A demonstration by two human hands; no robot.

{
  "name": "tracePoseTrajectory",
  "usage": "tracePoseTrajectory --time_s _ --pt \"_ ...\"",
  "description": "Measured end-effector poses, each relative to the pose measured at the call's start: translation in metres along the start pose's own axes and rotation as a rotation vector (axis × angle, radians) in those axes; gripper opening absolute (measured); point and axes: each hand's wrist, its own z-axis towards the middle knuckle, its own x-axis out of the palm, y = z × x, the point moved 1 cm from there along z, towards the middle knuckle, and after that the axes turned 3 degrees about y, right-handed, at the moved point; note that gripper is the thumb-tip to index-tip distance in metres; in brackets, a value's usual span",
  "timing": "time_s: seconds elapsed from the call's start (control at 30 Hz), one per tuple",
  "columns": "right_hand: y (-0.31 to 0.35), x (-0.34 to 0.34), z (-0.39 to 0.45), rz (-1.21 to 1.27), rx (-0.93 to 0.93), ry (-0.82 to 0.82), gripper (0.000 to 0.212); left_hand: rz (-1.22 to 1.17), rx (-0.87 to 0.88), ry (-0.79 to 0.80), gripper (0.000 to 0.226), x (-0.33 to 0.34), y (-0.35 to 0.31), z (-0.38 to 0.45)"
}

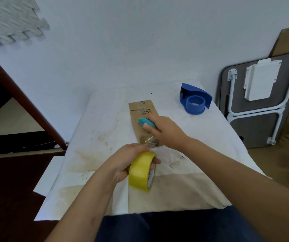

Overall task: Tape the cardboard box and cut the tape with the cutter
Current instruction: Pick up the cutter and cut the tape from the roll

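Note:
A long brown cardboard box (140, 110) lies on the white-covered table (201, 137), running away from me. My right hand (164, 131) rests on top of it, holding a small teal cutter (146, 123) whose tip points left. My left hand (128, 161) grips a yellow tape roll (141, 172) just in front of the box's near end. A clear strip of tape (150, 142) stretches from the roll up onto that near end, beside my right hand.
A blue tape dispenser (195, 100) stands at the table's far right. A folded grey table with white legs (262, 100) leans against the wall to the right. Dark wooden furniture (18, 105) sits left of the table. The cloth is stained near me.

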Motion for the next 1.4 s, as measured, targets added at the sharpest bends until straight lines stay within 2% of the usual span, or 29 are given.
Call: tracePoseTrajectory --time_s 0.1,0.27,0.33,0.5,0.73,0.97,1.13,1.27,1.4 --pt "-0.003 0.000 -0.009 -0.125 0.024 -0.130 0.025 0.020 0.000 -0.018 0.030 -0.003 -0.005 0.002" --pt "0.004 0.002 -0.022 -0.595 0.039 -0.295 0.016 0.023 -0.003 0.013 0.013 -0.004 -0.007 -0.002" --pt "0.010 0.003 -0.023 -0.699 0.032 -0.331 0.013 0.031 -0.012 0.013 0.011 -0.003 -0.003 -0.001" --pt "0.011 0.006 -0.017 -0.679 0.035 -0.254 0.017 0.060 -0.012 -0.032 0.012 -0.003 0.001 0.001" --pt "0.008 0.014 -0.020 -0.753 0.072 -0.205 0.037 0.106 -0.004 -0.038 0.013 -0.003 -0.001 0.001" --pt "-0.002 0.020 -0.014 -0.717 0.082 -0.106 0.039 0.160 -0.053 0.015 0.010 -0.007 0.004 -0.012" --pt "0.001 0.018 -0.010 -0.685 0.097 -0.132 0.035 0.056 -0.009 -0.043 0.014 -0.019 0.004 -0.022" --pt "0.003 0.014 -0.013 -0.590 0.098 -0.158 0.029 0.053 0.040 -0.037 0.017 -0.020 -0.006 -0.019" --pt "0.008 0.000 -0.014 -0.255 0.180 -0.246 0.030 0.063 0.086 -0.031 0.013 -0.016 -0.011 -0.020"
